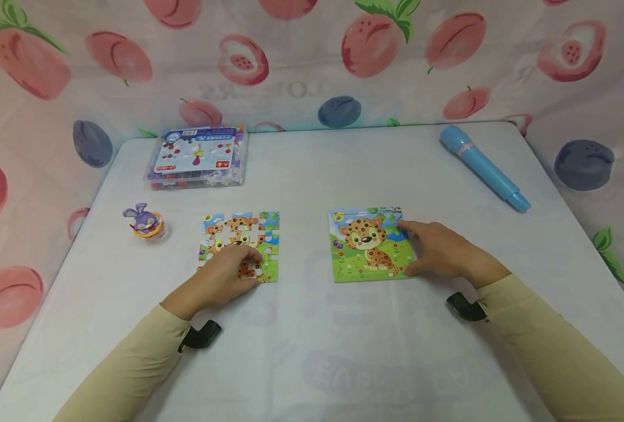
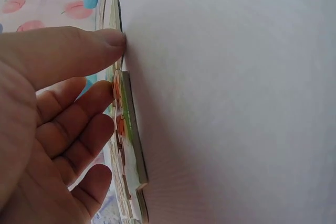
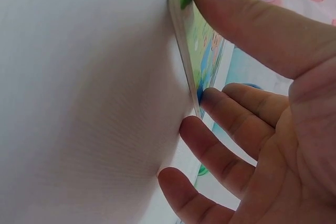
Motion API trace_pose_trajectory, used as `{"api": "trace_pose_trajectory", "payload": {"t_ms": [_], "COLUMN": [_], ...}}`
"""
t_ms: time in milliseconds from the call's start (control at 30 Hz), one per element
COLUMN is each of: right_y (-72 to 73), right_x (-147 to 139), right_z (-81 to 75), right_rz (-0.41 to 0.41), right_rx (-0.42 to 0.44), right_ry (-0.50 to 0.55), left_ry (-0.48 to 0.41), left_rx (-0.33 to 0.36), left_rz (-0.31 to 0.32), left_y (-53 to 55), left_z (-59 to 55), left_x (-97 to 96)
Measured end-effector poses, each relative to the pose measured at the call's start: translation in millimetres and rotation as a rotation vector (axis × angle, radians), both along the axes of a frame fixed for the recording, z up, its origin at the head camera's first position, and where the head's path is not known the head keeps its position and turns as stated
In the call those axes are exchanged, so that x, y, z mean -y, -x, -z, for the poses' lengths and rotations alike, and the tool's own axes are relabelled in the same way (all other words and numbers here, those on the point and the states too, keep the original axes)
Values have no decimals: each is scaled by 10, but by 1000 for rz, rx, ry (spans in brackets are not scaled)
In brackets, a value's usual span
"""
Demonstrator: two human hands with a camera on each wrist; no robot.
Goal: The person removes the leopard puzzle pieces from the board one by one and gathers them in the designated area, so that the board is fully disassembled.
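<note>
On the left lies a jigsaw puzzle (image 1: pixel 270 258) with a leopard picture, its pieces loosely set with gaps between them. My left hand (image 1: pixel 224 274) rests over its lower left part, the thumb at the near edge, hiding some pieces. In the left wrist view the thumb tip lies at the side of the puzzle pieces (image 2: pixel 134 135), with the other fingers loosely bent. To the right lies a flat leopard picture board (image 1: pixel 370 249). My right hand (image 1: pixel 444 249) touches its right side, thumb near the lower corner and fingertips near the upper one.
A clear plastic case of small coloured parts (image 1: pixel 196 157) stands at the back left. Nearer is a small purple rabbit toy (image 1: pixel 145 223) in a cup-like base. A blue microphone-shaped toy (image 1: pixel 483 167) lies at the back right of the white table (image 1: pixel 301 340).
</note>
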State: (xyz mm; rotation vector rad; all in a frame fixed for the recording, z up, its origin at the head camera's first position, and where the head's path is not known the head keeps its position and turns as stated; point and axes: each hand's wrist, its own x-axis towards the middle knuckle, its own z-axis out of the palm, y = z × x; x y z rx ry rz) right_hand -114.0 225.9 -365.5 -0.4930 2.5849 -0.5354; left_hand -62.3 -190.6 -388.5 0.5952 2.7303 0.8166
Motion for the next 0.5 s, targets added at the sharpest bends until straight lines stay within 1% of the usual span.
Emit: {"api": "trace_pose_trajectory", "payload": {"t_ms": [267,500], "right_y": [4,-25], "right_x": [-1,22], "right_z": [24,29], "right_rz": [-2,1], "right_rx": [7,6], "right_ry": [10,6], "left_ry": [7,16], "left_rx": [6,11], "left_rz": [-4,6], "left_y": [-13,-19], "left_z": [6,7], "left_x": [7,27]}}
